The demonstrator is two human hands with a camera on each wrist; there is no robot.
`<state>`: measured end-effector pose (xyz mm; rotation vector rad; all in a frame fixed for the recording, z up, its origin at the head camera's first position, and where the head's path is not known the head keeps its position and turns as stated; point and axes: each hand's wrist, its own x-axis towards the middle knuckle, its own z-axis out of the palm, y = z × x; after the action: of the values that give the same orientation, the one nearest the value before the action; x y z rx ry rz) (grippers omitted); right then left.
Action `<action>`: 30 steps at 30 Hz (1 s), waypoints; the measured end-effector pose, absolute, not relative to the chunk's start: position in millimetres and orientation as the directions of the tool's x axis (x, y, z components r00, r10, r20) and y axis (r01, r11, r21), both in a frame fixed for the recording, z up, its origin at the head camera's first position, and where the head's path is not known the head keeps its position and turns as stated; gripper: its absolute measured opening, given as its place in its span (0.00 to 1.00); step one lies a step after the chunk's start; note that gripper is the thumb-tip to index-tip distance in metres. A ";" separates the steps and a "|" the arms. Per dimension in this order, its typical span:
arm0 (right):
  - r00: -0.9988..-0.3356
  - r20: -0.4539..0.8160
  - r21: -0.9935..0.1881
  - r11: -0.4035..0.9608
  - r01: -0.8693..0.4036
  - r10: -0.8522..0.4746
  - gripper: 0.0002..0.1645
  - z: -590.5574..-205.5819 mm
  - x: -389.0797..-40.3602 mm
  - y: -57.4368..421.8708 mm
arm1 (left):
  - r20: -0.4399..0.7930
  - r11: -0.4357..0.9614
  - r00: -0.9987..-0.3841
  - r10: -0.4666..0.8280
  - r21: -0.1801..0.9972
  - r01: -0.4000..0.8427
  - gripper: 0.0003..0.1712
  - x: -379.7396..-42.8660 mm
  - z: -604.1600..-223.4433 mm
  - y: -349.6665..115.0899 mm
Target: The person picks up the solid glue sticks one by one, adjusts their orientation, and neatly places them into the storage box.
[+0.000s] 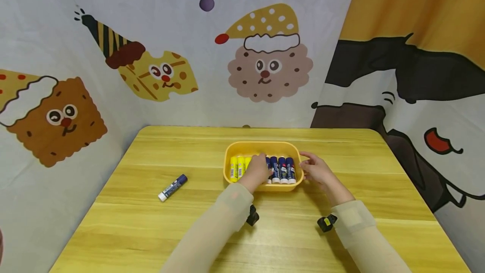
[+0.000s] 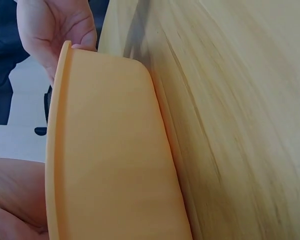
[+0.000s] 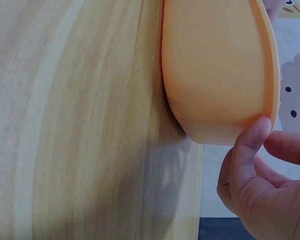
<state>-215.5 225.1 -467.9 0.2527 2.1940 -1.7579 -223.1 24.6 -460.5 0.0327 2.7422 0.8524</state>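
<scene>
A yellow plastic box (image 1: pixel 282 188) stands on the table with a row of glue sticks in it. Yellow glue sticks (image 1: pixel 240 167) fill its left part, and navy ones with white ends (image 1: pixel 282 169) its right part. My left hand (image 1: pixel 258 171) reaches over the near rim into the middle of the row; its fingertips are hidden, so any hold on a stick is unclear. At the box's right end, my right hand (image 1: pixel 316 169) pinches the rim, thumb and fingers at the corner in the right wrist view. Another navy glue stick (image 1: pixel 172 188) lies on the table to the left.
The wooden table (image 1: pixel 132 231) extends around the box, its far edge against a printed cloth backdrop (image 1: pixel 182 113). Small black cameras (image 1: pixel 326 223) sit at both wrists.
</scene>
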 end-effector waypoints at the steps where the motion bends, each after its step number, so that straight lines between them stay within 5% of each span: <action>1: -0.935 -0.349 -0.917 0.227 0.328 -0.061 0.31 -467.7 -215.6 225.2 | -0.241 0.835 -0.964 0.107 0.549 -0.044 0.36 -223.0 -460.4 24.9; 30: -0.934 -0.354 -0.911 0.242 0.333 -0.047 0.31 -469.1 -216.4 222.9 | -0.136 0.759 -0.975 0.173 0.649 0.044 0.34 -221.2 -441.8 -17.9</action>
<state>-216.4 222.9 -469.1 0.2653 2.2119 -1.7431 -221.2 -17.9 -441.8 0.1729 2.7674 1.0145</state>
